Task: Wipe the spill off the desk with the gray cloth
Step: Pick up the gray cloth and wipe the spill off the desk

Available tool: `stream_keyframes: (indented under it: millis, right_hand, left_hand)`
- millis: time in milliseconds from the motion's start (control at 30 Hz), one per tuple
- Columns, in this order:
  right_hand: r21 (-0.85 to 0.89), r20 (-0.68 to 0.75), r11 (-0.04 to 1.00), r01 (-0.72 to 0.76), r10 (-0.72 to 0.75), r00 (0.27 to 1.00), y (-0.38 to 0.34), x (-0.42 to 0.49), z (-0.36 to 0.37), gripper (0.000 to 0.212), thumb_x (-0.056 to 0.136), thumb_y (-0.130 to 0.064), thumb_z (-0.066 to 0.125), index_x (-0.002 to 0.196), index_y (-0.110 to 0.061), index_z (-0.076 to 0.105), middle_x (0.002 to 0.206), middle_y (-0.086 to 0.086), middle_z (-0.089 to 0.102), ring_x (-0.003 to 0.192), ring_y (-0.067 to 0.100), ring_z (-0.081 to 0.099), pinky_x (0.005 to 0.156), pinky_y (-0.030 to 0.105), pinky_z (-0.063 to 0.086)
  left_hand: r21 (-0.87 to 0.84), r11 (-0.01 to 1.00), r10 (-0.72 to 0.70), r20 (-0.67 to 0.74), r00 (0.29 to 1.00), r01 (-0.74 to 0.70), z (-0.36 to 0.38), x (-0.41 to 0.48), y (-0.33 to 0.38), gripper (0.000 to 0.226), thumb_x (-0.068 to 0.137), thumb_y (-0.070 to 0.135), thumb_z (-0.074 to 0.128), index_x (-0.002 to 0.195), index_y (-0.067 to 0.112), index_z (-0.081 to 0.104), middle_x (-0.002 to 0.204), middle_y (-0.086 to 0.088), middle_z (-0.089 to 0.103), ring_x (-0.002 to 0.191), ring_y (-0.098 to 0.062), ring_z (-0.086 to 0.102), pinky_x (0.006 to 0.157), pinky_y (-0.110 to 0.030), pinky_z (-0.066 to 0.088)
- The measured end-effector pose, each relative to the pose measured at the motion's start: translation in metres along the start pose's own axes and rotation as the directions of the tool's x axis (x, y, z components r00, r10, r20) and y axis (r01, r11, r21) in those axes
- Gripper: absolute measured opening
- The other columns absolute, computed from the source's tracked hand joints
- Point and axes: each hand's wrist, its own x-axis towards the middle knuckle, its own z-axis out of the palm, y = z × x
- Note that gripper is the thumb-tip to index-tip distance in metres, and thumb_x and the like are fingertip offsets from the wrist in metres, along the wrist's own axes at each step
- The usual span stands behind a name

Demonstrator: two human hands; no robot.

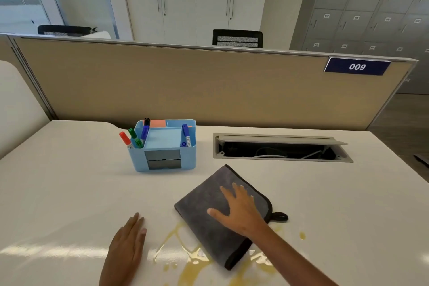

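A folded gray cloth (pixel 204 211) with a black edge and loop lies on the white desk (pixel 69 193), partly over a yellowish liquid spill (pixel 192 267) at the near middle. My right hand (pixel 241 211) lies flat on the cloth with fingers spread, pressing it down. My left hand (pixel 127 244) rests flat on the bare desk left of the spill, fingers together, holding nothing. Streaks and drops of the spill show on both sides of the cloth, with one separate drop (pixel 302 236) to the right.
A light blue desk organiser (pixel 164 158) with several markers stands behind the cloth to the left. An open cable hatch (pixel 278 148) sits in the desk at the back right. A beige partition (pixel 209 86) closes off the far edge.
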Motion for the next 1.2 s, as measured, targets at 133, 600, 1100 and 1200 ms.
stream_keyframes:
  millis: [133, 600, 1100, 1200]
  right_hand:
    - [-0.113, 0.022, 0.990, -0.085, 0.088, 0.996, -0.023, 0.022, 0.039, 0.098, 0.071, -0.079, 0.042, 0.146, -0.033, -0.002, 0.156, 0.015, -0.017, 0.140, 0.040, -0.020, 0.106, 0.071, -0.007]
    - [0.033, -0.315, 0.834, -0.550, 0.531, 0.786, 0.099, 0.031, -0.005, 0.073, 0.084, -0.067, 0.038, 0.145, -0.039, 0.008, 0.159, 0.007, 0.004, 0.142, 0.040, -0.002, 0.104, 0.076, 0.006]
    - [-0.239, -0.260, 0.965, -0.112, 0.048, 0.964, 0.012, 0.008, 0.035, 0.060, 0.080, -0.051, 0.050, 0.138, -0.041, 0.035, 0.150, -0.003, 0.037, 0.136, 0.037, 0.034, 0.102, 0.072, 0.023]
    - [-0.321, -0.142, 0.945, 0.063, -0.114, 0.983, -0.038, 0.002, 0.061, 0.054, 0.064, -0.060, 0.045, 0.113, -0.046, 0.060, 0.122, -0.013, 0.065, 0.111, 0.027, 0.063, 0.101, 0.069, 0.018]
  left_hand:
    - [0.021, 1.000, 0.009, -0.013, 1.000, -0.009, 0.001, -0.001, -0.001, 0.124, 0.062, 0.084, -0.011, 0.117, -0.005, 0.056, 0.132, -0.025, 0.051, 0.124, -0.039, 0.048, 0.103, -0.048, 0.036]
    - [0.223, 0.975, -0.032, 0.042, 0.999, 0.022, 0.007, 0.000, -0.007, 0.109, 0.079, 0.070, -0.009, 0.113, -0.009, 0.057, 0.122, -0.033, 0.055, 0.110, -0.052, 0.053, 0.089, -0.067, 0.041]
    - [0.205, 0.977, -0.080, 0.093, 0.992, 0.060, 0.009, 0.003, -0.004, 0.117, 0.071, 0.077, -0.011, 0.117, -0.009, 0.054, 0.127, -0.033, 0.052, 0.116, -0.052, 0.049, 0.093, -0.068, 0.036]
    - [0.181, 0.981, -0.092, 0.086, 0.992, 0.075, 0.008, 0.004, -0.003, 0.119, 0.070, 0.078, -0.011, 0.116, -0.010, 0.054, 0.126, -0.036, 0.050, 0.114, -0.055, 0.048, 0.093, -0.068, 0.036]
